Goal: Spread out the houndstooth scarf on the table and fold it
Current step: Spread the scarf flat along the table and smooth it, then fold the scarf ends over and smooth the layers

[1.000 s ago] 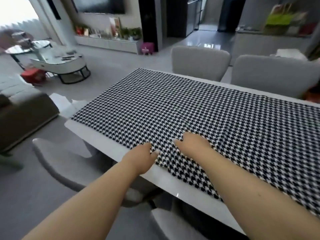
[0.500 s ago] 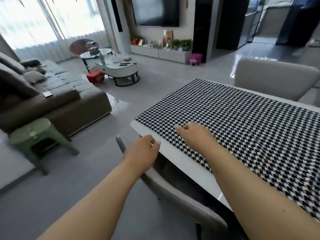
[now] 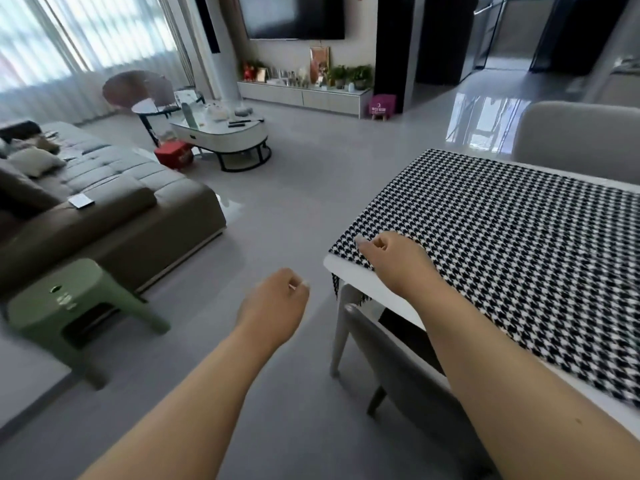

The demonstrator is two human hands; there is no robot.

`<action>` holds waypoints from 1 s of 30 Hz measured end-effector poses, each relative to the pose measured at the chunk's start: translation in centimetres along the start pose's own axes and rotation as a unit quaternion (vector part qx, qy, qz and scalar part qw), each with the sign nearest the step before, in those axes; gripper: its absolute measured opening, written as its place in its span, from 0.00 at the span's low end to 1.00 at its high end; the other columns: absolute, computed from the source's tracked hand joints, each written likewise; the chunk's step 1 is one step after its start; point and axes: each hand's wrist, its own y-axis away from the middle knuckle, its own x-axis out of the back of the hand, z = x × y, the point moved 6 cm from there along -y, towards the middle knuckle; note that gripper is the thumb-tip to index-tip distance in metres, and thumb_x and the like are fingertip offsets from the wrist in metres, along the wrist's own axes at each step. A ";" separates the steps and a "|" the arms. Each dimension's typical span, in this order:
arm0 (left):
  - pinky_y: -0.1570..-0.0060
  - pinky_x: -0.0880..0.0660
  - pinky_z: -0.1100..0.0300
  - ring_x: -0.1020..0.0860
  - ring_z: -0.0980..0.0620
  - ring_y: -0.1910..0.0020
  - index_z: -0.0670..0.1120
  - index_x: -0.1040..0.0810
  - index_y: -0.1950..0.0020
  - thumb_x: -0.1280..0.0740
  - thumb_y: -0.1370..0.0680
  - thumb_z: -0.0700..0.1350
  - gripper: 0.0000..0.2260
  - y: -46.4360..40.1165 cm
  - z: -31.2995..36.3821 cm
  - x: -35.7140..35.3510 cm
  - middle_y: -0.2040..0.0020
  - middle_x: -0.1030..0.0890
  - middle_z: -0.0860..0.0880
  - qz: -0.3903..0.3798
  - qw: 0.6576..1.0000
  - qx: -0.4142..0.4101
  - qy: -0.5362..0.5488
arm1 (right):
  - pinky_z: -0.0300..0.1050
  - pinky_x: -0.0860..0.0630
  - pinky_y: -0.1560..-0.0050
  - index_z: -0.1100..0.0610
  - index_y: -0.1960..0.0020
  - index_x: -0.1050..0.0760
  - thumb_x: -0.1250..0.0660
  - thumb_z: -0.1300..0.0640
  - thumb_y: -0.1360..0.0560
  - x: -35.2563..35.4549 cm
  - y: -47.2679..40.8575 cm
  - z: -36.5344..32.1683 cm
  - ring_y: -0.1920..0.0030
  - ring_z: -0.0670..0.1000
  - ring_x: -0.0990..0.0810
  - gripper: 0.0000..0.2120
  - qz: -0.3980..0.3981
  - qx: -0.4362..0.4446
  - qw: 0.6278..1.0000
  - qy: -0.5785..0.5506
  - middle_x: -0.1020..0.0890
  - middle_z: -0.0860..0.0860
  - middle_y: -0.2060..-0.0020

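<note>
The black-and-white houndstooth scarf (image 3: 502, 244) lies spread flat over the white table (image 3: 351, 273) on the right. One small corner of it hangs over the table's near-left edge. My right hand (image 3: 391, 261) rests on the scarf's near-left corner, fingers curled and thumb stretched along the fabric, apparently pinching it. My left hand (image 3: 273, 301) hovers over the floor to the left of the table. It is loosely closed, holds nothing, and touches neither the scarf nor the table.
A grey chair (image 3: 401, 372) is tucked under the table's near side and another (image 3: 581, 133) stands at the far side. To the left are a green stool (image 3: 69, 303), a grey sofa (image 3: 114, 216) and a round coffee table (image 3: 228, 133), with open floor between.
My view has swung left. My right hand slid left along the scarf to its corner and its fingers curled. My left hand came off the table edge and now hangs over the floor.
</note>
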 end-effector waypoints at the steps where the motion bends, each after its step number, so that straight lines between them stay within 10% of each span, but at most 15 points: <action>1: 0.49 0.24 0.53 0.22 0.46 0.53 0.54 0.25 0.55 0.40 0.21 0.55 0.08 -1.1 -0.5 0.1 0.55 0.19 0.49 -0.006 1.000 0.000 0.007 | 0.45 0.34 0.56 0.54 0.52 0.27 0.44 0.38 0.22 -0.5 -1.0 -0.7 0.54 0.53 0.25 0.19 0.004 0.001 1.000 0.003 0.22 0.51 0.57; 14: 0.60 0.26 0.56 0.23 0.52 0.61 0.49 0.25 0.51 0.43 0.19 0.56 0.13 -21.8 -4.9 1.6 0.60 0.21 0.52 -0.103 0.993 -0.035 -0.035 | 0.45 0.35 0.60 0.56 0.52 0.28 0.43 0.40 0.21 -9.8 -20.0 -7.9 0.56 0.53 0.26 0.20 -0.029 -0.024 0.999 0.004 0.24 0.50 0.61; 30: 0.60 0.28 0.57 0.23 0.50 0.61 0.49 0.25 0.56 0.42 0.20 0.56 0.13 -44.1 -2.8 -6.2 0.59 0.21 0.51 -0.292 0.929 -0.206 -0.094 | 0.46 0.36 0.66 0.57 0.62 0.28 0.42 0.41 0.22 -16.3 -31.7 -2.9 0.64 0.53 0.26 0.21 0.041 -0.275 0.960 -0.018 0.25 0.51 0.67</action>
